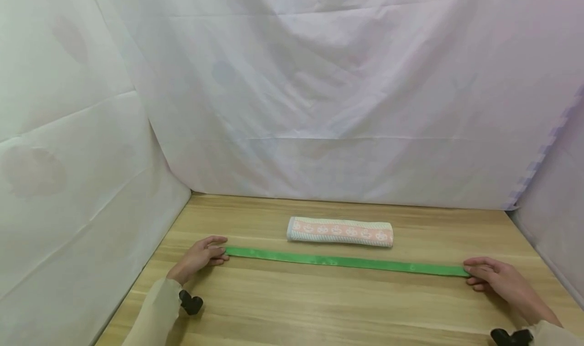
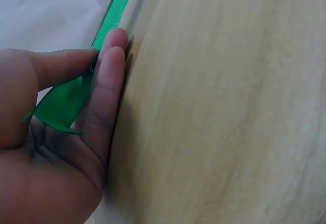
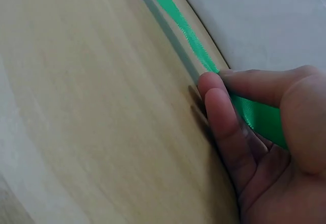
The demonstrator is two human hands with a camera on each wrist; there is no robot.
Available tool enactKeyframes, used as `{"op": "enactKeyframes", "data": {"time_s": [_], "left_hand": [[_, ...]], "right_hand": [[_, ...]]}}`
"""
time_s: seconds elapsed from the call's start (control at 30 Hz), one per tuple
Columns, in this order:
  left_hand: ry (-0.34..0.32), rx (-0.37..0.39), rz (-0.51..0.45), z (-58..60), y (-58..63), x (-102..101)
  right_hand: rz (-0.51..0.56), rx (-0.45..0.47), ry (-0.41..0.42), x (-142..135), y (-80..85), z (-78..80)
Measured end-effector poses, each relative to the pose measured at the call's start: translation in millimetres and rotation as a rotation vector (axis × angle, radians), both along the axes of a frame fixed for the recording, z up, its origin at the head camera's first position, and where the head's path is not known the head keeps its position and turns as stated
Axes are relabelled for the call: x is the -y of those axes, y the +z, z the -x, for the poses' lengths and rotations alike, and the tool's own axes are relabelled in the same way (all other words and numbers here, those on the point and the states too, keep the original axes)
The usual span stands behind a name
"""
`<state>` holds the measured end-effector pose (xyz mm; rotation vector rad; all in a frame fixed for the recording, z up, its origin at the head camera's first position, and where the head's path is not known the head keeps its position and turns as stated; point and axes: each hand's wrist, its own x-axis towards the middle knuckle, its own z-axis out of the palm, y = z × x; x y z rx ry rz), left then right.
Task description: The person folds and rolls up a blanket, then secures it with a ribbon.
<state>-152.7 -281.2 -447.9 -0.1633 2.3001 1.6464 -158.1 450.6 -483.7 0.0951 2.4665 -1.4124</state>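
A long green ribbon (image 1: pixel 319 260) stretches nearly straight across the table between both hands. At its left end my left hand (image 1: pixel 203 257) pinches it between thumb and fingers. The left wrist view shows the ribbon's loose tail (image 2: pixel 65 102) lying over that palm. My right hand (image 1: pixel 495 280) pinches the other end the same way, and the ribbon (image 3: pixel 260 119) runs on into the palm in the right wrist view. Just beyond the ribbon lies a rolled or folded towel (image 1: pixel 341 232), pale with a peach band of white motifs.
The wood-grain table (image 1: pixel 292 310) is bounded by a white cloth (image 1: pixel 319 107) hanging behind it and along both sides. Black wrist devices (image 1: pixel 190 303) sit at both cuffs.
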Motion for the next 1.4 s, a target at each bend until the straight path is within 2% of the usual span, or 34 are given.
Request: {"op": "enactKeyframes", "data": {"time_s": [0.4,0.7,0.9,1.0,1.1,1.27,1.33,1.4], "left_hand": [[0.042,0.024,0.010,0.8,-2.1,-1.4],[0.036,0.000,0.027,5.6,-1.8,-0.6],[0.070,-0.039,0.096,9.8,3.4,-2.0],[0.058,-0.076,0.169,8.9,7.4,-2.5],[0.063,-0.111,0.277,7.6,11.5,-5.1],[0.051,-0.214,0.486,9.2,18.7,-19.2],[0.031,-0.285,0.532,12.6,21.6,-31.4],[0.002,-0.354,0.556,16.5,23.8,-47.7]], "right_hand": [[0.006,-0.021,-0.040,0.3,-5.4,-2.2],[-0.040,-0.022,-0.036,-0.1,1.1,-3.9],[-0.087,-0.038,-0.062,0.2,5.5,-4.9],[-0.114,-0.061,-0.083,1.0,4.6,-5.7],[-0.192,-0.119,-0.081,0.5,3.9,-6.4],[-0.421,-0.316,-0.072,7.8,8.8,-4.2],[-0.449,-0.401,-0.068,18.4,11.7,-0.4],[-0.433,-0.483,-0.048,33.7,15.1,5.3]]}}
